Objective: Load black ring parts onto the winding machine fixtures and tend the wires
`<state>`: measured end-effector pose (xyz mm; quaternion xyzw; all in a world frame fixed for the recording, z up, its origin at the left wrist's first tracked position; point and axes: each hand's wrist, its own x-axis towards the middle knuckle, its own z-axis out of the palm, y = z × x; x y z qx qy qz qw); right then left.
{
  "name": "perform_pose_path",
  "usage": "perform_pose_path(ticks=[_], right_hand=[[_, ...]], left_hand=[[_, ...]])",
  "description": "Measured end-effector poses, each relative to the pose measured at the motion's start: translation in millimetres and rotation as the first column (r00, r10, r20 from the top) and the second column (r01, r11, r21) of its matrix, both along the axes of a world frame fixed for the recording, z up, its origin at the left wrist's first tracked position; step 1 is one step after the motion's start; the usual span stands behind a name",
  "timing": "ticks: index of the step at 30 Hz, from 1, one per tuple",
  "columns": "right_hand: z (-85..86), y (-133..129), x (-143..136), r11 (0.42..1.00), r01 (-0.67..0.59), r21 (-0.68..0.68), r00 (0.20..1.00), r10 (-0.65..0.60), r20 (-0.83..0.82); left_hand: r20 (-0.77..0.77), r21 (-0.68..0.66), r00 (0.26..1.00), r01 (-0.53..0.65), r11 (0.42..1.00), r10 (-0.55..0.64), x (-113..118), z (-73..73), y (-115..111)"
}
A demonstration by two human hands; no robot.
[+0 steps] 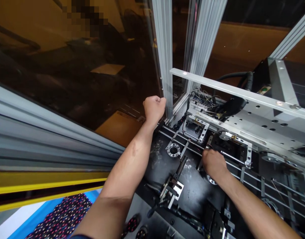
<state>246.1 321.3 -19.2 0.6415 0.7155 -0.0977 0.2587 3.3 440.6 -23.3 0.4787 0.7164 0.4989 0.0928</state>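
My left hand (154,108) is closed in a fist beside the upright aluminium profile (165,59); whatever it holds, if anything, is hidden. Lower and to the right, my right hand (213,162) has its fingers curled down among the metal rods of the machine, and their tips are out of sight. A ring-shaped metal part (211,179) shows partly beneath that hand. Another metal ring (173,150) sits between the rods, left of my right hand and below my left.
A metal bar (227,88) crosses above the machine. Below the hands, a bracket with a cylinder (177,189) stands on the black plate (192,192). Many small dark round parts (64,217) fill a blue container at lower left, beside a yellow-edged frame (43,186).
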Motion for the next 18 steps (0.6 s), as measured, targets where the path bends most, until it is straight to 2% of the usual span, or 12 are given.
perform_pose_path(ticks=[5,9,14,18], right_hand=[[-21.4,11,10,0.999,-0.044,-0.004,0.992,0.043,-0.122],[-37.3,20,14,0.991,-0.126,-0.052,0.959,0.108,-0.260],[-31.1,19,7,0.983,-0.146,-0.108,0.918,0.094,-0.385],[-21.4,12,6,0.979,-0.160,-0.127,0.887,0.086,-0.453]], left_hand=[[-0.140,-0.175,0.990,-0.018,0.984,-0.007,-6,-14.5,6],[-0.213,-0.360,0.977,-0.069,0.930,-0.010,-11,-23.0,11],[-0.242,-0.562,0.969,-0.099,0.821,-0.049,-21,-26.2,8],[-0.266,-0.602,0.963,-0.135,0.787,-0.038,-30,-16.2,-12]])
